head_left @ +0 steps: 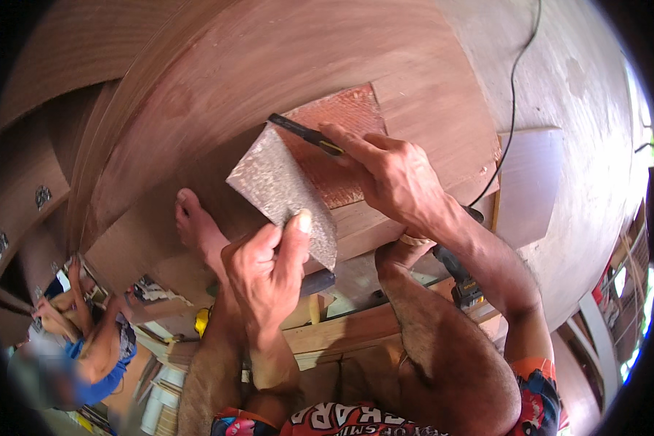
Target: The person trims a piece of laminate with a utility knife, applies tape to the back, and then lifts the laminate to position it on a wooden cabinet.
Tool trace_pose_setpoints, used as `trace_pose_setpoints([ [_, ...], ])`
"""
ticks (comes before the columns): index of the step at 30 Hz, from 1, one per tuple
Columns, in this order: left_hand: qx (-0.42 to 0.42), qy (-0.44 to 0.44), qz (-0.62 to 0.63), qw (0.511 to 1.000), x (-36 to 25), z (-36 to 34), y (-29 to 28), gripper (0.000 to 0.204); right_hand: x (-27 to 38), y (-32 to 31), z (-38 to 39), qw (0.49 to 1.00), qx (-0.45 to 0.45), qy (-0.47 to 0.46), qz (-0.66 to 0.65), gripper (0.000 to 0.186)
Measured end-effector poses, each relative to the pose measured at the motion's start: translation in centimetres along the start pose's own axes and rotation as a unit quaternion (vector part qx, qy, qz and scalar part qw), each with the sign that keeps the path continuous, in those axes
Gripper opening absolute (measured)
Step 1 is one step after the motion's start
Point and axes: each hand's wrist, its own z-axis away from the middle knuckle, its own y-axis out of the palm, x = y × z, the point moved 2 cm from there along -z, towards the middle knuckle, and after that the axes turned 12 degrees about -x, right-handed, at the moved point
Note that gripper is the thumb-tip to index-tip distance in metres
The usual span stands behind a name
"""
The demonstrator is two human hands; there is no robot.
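My left hand (pixel 263 265) pinches the near edge of a grey, speckled piece of sheet (pixel 280 174) between thumb and fingers, tilting it up. Beneath and behind that piece lies a reddish-brown textured sheet (pixel 349 109); I cannot tell whether the two are one folded sheet. Wrapped in my right hand (pixel 403 178) is a dark utility knife (pixel 296 131) with a yellow accent. Its front end rests at the upper corner of the grey piece, and my index finger stretches along its handle. The palm side of the right hand is hidden.
A large curved brown wooden panel (pixel 414 58) lies under the sheets, with my bare feet at its near side. A cordless drill (pixel 466 291) stands by my right leg. A black cable (pixel 512 94) crosses at right, near a pale board (pixel 534 182). Another person (pixel 98 356) sits at lower left.
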Motion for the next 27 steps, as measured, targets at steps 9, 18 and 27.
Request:
trace_pose_setpoints([
  [9, -0.045, -0.035, 0.049, 0.997, 0.8, 0.8, 0.6, 0.029, -2.0, 0.4, 0.6, 0.998, 0.005, -0.053, 0.021, 0.052],
  [18, -0.082, -0.053, 0.041, 0.994, 0.7, 0.8, 0.8, 0.031, -3.4, -0.6, 5.2, 0.993, 0.066, -0.093, 0.031, 0.063],
  [27, -0.098, -0.091, 0.114, 0.984, 0.7, 0.6, 0.1, 0.028, -4.6, -4.4, 11.7, 0.995, 0.073, -0.073, -0.001, 0.079],
])
